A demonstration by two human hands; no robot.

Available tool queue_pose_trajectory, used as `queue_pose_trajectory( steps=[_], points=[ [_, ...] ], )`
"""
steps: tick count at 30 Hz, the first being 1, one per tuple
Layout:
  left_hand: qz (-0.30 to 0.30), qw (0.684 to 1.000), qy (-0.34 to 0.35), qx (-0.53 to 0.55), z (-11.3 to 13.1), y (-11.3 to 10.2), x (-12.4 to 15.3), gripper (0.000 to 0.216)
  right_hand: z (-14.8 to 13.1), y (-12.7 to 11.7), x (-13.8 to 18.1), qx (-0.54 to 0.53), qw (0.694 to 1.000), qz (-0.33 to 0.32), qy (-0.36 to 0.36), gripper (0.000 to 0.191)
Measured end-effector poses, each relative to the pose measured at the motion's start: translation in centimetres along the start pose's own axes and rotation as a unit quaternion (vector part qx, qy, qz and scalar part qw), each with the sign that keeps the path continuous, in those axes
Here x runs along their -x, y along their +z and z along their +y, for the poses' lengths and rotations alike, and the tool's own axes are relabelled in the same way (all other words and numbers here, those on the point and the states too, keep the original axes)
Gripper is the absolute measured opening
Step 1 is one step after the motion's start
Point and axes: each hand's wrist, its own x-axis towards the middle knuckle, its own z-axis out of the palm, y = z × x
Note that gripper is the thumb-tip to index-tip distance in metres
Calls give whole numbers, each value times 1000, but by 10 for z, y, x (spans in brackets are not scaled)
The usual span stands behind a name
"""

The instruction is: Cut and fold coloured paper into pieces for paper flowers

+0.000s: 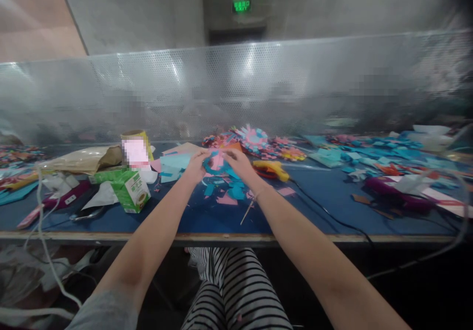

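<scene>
Head cam, forward and down

Single view, worn on the person's head, over the lap, near side of worktop. Faces forward, tilted down, wide. Forearms close to lens, run up from the bottom; left hand and right hand farther off, about mid-frame. Perforated screen beyond worktop, exit sign behind, high up.

Green sign — "EXIT", green box — lettering apparently blurred

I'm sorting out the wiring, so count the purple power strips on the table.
2: one power strip left of the green-and-white box, a second strip far right. Others may be hidden.
</scene>
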Motion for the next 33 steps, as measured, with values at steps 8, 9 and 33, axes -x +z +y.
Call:
queue_pose_trajectory(
  steps=[8,9,33],
  points=[
    [-24,999,-37,0,2,8,8,10,-8,5,2,12,999,8,-31,15],
    [-23,999,-33,10,3,8,8,9,-9,4,2,15,999,12,-28,15],
    [-39,998,45,-29,-7,1,-2,12,-7,1,2,3,999,49,12,18]
  ],
)
